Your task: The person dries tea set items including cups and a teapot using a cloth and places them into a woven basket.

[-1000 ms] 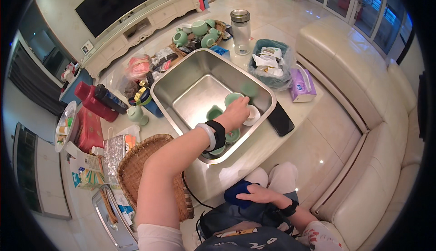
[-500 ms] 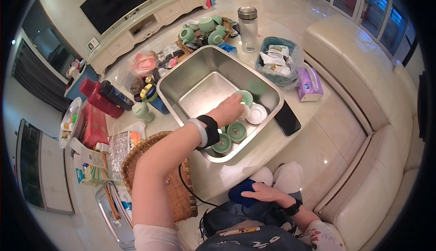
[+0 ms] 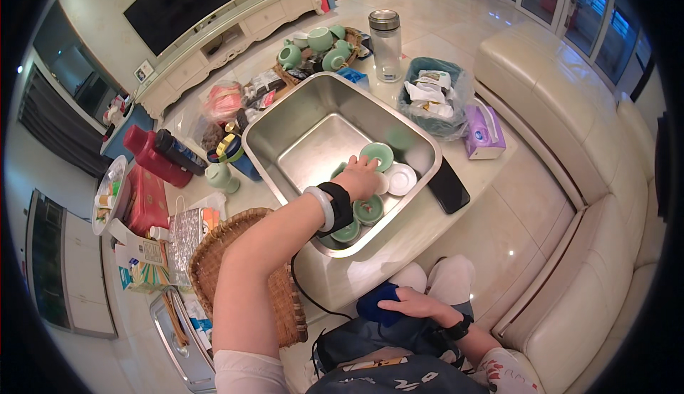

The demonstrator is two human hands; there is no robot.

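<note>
My left hand (image 3: 356,179) reaches down into a rectangular stainless steel basin (image 3: 285,123), its fingers spread among small cups. The fingertips are at the near rim of a pale green cup (image 3: 377,155); I cannot tell whether they touch it. A white dish-like piece (image 3: 401,179) lies to the hand's right, with a smaller white piece (image 3: 382,183) beside it. Two green cups with reddish marks inside, one nearer the front (image 3: 346,231) and one beside it (image 3: 368,210), stand below the hand. More green shows behind the hand. On my lap, my right hand (image 3: 420,303) holds a dark blue cloth (image 3: 376,306).
Right of the basin lie a black phone (image 3: 450,186), a purple tissue box (image 3: 485,132) and a lined bin (image 3: 436,102). A glass bottle (image 3: 387,48) and a basket of green teaware (image 3: 320,41) stand behind. At left are a woven tray (image 3: 231,251) and a red flask (image 3: 153,152).
My left hand has drawn back slightly to the left and nearer, away from the green cup, and its fingers have spread. My right hand has stayed put with the blue cloth.
</note>
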